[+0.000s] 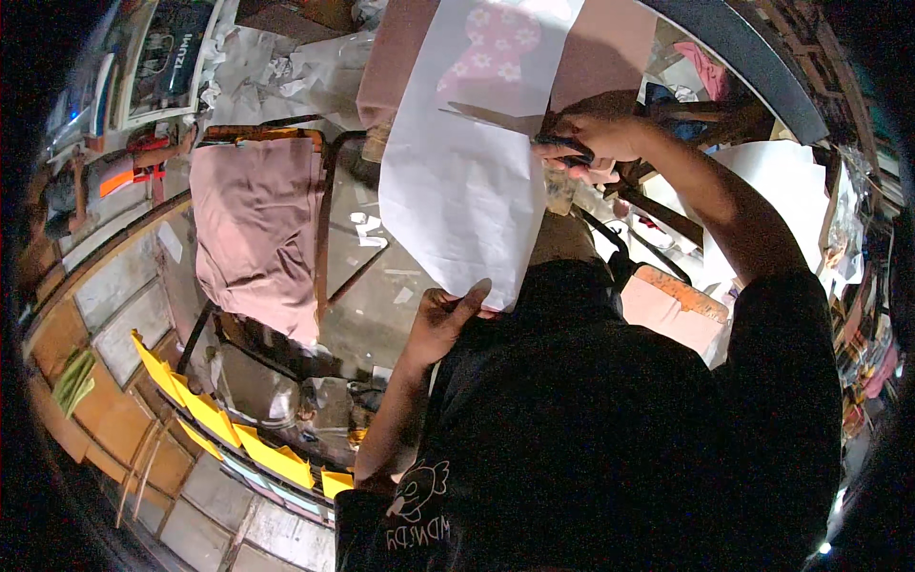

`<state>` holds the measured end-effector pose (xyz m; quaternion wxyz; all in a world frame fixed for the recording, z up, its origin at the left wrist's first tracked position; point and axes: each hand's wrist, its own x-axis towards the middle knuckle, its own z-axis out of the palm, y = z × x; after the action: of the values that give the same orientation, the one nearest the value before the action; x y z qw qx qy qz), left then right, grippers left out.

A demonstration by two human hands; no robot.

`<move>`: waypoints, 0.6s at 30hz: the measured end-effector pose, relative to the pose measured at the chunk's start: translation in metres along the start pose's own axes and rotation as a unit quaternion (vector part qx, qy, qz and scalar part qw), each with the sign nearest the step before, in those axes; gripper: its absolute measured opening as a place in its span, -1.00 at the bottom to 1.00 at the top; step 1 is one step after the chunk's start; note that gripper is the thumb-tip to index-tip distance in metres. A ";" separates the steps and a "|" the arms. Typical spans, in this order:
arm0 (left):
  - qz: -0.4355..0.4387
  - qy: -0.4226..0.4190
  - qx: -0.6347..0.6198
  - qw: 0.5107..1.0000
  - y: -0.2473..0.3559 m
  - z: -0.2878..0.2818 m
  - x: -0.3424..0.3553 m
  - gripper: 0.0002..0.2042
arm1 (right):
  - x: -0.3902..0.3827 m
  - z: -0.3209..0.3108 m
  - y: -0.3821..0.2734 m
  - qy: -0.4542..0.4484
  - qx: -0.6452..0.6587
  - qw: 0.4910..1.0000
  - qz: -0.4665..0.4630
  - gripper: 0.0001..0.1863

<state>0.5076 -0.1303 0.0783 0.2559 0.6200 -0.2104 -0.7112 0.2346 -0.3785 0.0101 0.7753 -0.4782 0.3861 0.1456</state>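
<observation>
A long white sheet [462,191], paper or thin cloth, hangs in front of me, its lower end tapering toward my body. My left hand [456,319] pinches that lower end between thumb and fingers. My right hand [600,143] is closed round the dark handles of a pair of scissors [491,117]. Their long blades point left and lie across the sheet, apparently parted. Above the blades, a pink patch with white flowers [491,43] shows on the sheet; whether it is printed or a separate piece I cannot tell. Behind lies a dusty-pink cloth-covered surface [605,57].
To the left, a pink cloth [262,229] drapes over a stool or chair. Yellow folded pieces [272,458] stand in a row at lower left. White sheets [762,205] lie at right near a pink-topped seat [672,310]. Scraps [276,71] litter the floor.
</observation>
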 end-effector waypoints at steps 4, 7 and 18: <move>-0.019 0.022 -0.021 0.999 -0.001 0.003 0.000 -0.80 | 0.002 -0.001 -0.008 0.036 -0.053 0.997 0.053 -0.57; -0.018 -0.030 0.008 0.999 -0.009 -0.005 0.005 -0.81 | -0.001 -0.002 -0.004 0.005 -0.053 0.998 0.030 -0.55; -0.033 -0.014 0.002 0.999 -0.012 -0.006 0.003 -0.80 | 0.015 0.000 -0.015 0.014 -0.074 0.997 0.013 -0.47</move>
<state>0.5115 -0.1227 0.0673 0.2283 0.6168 -0.1949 -0.7276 0.2532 -0.3876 0.0089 0.7303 -0.5312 0.3914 0.1772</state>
